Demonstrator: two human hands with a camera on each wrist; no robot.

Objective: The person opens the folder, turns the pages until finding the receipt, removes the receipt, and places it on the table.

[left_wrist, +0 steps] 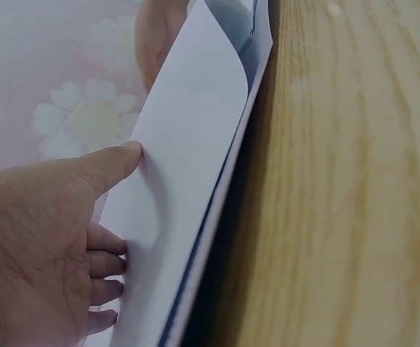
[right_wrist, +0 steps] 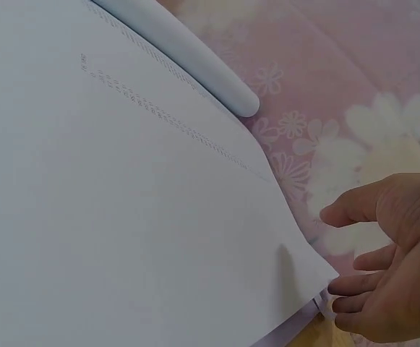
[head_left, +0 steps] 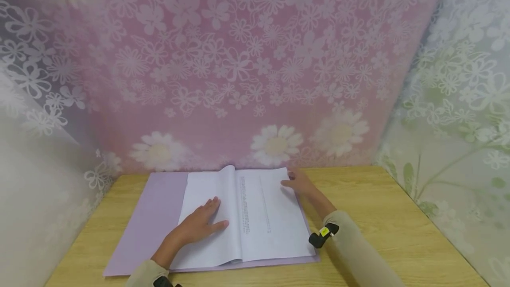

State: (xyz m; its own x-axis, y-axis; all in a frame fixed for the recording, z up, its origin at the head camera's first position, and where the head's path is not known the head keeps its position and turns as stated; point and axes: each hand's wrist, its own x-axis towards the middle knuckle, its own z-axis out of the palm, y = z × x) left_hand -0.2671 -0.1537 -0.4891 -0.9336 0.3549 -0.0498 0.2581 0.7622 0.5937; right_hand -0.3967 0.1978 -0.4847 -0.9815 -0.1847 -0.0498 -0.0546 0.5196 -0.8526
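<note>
A lilac folder (head_left: pixel 149 216) lies spread on the wooden table with white sheets inside. Lines of small print run along the right-hand page (head_left: pixel 279 225), too small to read. The turned-over sheet (head_left: pixel 205 249) bulges into a rounded fold near the middle. On this sheet rests my left hand (head_left: pixel 197 225), its fingers extended and the thumb apart; in the left wrist view, the thumb and fingertips touch the white paper (left_wrist: pixel 188 108). My right hand (right_wrist: pixel 401 253) is at the far right corner of the printed page (right_wrist: pixel 159 231), thumb raised away from the fingers, fingertips right at the corner.
The wooden table (head_left: pixel 358 198) extends to the right of the folder. Behind it rises a pink flowered backdrop (head_left: pixel 223 123). A pale flowered panel (head_left: pixel 458 145) stands on the right, and another pale panel (head_left: pixel 36 180) borders the left side.
</note>
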